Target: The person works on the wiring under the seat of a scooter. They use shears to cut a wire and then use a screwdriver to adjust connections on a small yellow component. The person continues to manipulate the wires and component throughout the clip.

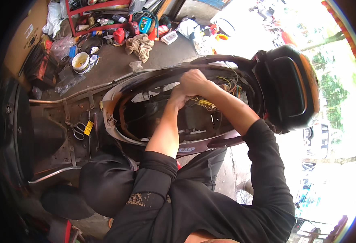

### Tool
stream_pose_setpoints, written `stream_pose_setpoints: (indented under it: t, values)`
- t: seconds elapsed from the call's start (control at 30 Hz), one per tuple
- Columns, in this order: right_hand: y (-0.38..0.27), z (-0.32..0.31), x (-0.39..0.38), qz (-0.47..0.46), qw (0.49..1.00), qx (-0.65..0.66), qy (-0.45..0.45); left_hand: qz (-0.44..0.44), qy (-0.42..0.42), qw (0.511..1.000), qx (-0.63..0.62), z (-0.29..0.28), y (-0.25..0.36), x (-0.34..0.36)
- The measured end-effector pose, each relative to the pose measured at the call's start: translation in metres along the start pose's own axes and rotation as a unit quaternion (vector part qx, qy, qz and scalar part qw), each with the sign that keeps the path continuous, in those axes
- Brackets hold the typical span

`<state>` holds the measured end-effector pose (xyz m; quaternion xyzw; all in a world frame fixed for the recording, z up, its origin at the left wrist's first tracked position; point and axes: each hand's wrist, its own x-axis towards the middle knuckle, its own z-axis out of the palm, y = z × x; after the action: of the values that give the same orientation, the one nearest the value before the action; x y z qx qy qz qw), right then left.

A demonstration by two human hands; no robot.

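Note:
Both my hands meet over the open seat bay of a scooter (112,98), whose body lies crosswise in front of me. My right hand (195,82) is closed in a fist, knuckles up, near the bay's far edge. Just below and left of it, my left hand (179,98) is curled with its fingers closed, partly covered by the right one. Whatever they grip is hidden between them. Yellow wires (206,103) lie close to the right wrist, and more loose wiring (228,85) fans out toward the scooter's rear.
Scissors (79,131) and a small yellow object (89,128) lie on the footboard at left. A black top box (287,87) rises at the rear. Beyond the scooter are a white bucket (81,62), a crumpled rag (140,47), several bottles and a red shelf (71,18).

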<state>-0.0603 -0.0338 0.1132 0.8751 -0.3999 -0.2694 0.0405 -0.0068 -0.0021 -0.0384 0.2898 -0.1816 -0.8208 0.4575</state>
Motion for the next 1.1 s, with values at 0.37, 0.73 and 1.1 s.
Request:
stream_pose_setpoints:
  t: [0.37, 0.73, 1.1]
  values:
    - [-0.047, -0.012, 0.015, 0.071, 0.997, -0.025, -0.013, 0.066, -0.02, 0.967, -0.247, -0.003, -0.008, 0.004]
    - [0.022, 0.005, -0.029, 0.128, 0.979, 0.104, -0.122, -0.074, 0.081, 0.956, -0.271, -0.004, -0.004, 0.022]
    - [0.03, 0.039, -0.027, 0.075, 0.989, 0.125, -0.004, -0.225, 0.004, 0.949, -0.223, -0.002, -0.009, 0.025]
